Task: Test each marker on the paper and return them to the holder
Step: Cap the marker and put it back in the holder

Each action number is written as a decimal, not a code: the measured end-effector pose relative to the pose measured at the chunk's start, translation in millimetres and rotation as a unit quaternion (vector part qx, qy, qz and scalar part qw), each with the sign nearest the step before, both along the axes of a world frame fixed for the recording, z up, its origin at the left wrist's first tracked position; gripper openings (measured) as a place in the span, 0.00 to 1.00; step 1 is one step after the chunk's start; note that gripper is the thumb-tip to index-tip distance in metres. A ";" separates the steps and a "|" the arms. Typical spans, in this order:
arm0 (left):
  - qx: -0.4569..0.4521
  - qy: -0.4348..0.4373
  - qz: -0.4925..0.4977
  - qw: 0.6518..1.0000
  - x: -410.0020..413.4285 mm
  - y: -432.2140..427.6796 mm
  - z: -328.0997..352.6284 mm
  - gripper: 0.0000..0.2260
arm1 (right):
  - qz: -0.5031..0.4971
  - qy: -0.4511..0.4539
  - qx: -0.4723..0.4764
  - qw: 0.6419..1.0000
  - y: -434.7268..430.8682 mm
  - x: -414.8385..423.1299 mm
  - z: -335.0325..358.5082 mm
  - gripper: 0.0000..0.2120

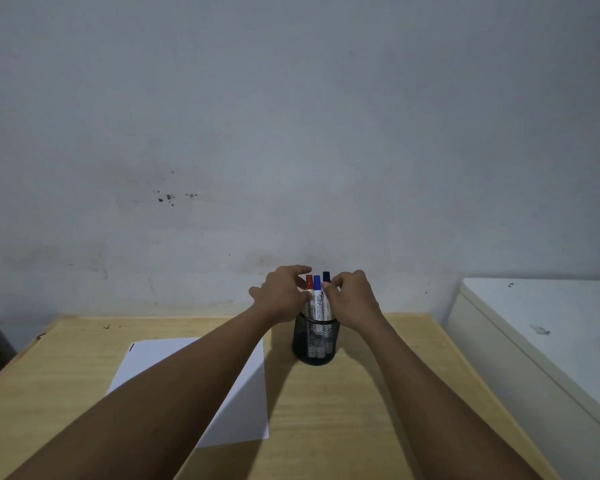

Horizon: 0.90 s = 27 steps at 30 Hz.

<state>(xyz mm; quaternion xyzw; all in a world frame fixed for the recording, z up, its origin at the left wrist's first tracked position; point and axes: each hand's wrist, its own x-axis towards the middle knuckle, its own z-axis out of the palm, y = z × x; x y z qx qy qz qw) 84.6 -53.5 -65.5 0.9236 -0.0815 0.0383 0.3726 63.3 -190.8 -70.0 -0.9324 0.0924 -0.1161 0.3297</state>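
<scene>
Standing upright: markers (317, 299) | in holder (314, 344) | hands (281, 296) flanking

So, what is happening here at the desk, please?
A person is reaching with both hands to a black mesh holder on a wooden desk. Three markers stand in it: red cap, blue cap and black cap. The right hand pinches around the black-capped marker, and the left hand is at the red one. A white paper lies to the left, with only one short dark mark near its far corner.
</scene>
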 end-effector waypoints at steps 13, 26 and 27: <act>-0.059 -0.016 0.027 0.998 -14.6 3.4 25.4 0.08 | -0.018 -0.044 0.037 0.998 -0.4 -15.2 18.9 0.18; -0.437 0.007 0.061 0.897 -93.8 106.9 146.2 0.12 | 0.131 -0.148 0.348 0.916 46.7 -80.0 109.0 0.06; -0.439 0.016 0.056 0.897 -101.3 115.3 150.7 0.12 | 0.135 -0.155 0.406 0.890 52.1 -87.0 118.3 0.05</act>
